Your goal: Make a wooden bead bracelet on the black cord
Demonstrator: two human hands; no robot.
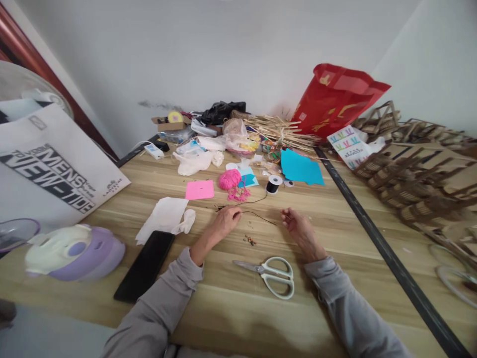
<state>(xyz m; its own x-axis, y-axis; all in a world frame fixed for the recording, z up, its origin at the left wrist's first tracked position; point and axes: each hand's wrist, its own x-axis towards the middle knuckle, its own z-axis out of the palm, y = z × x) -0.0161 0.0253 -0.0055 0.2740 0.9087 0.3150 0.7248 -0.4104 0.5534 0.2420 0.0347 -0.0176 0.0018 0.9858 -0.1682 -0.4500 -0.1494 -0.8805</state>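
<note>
My left hand (225, 222) rests on the wooden table (231, 298) with its fingers pinched on a thin dark thread (261, 216). The thread runs rightward toward my right hand (298, 226), whose fingertips pinch its other part, and another strand leads up to a black thread spool (274, 183). A few small beads (250, 240) lie between my hands. White-handled scissors (270, 274) lie shut just in front of them.
A black phone (144, 265), white tissue (166, 216), a pink paper square (200, 189), pink yarn (231, 180) and blue paper (300, 168) lie around. A red bag (335, 99), wooden sticks (279, 130), wooden frames (417, 169) and a lilac device (74, 251) crowd the edges.
</note>
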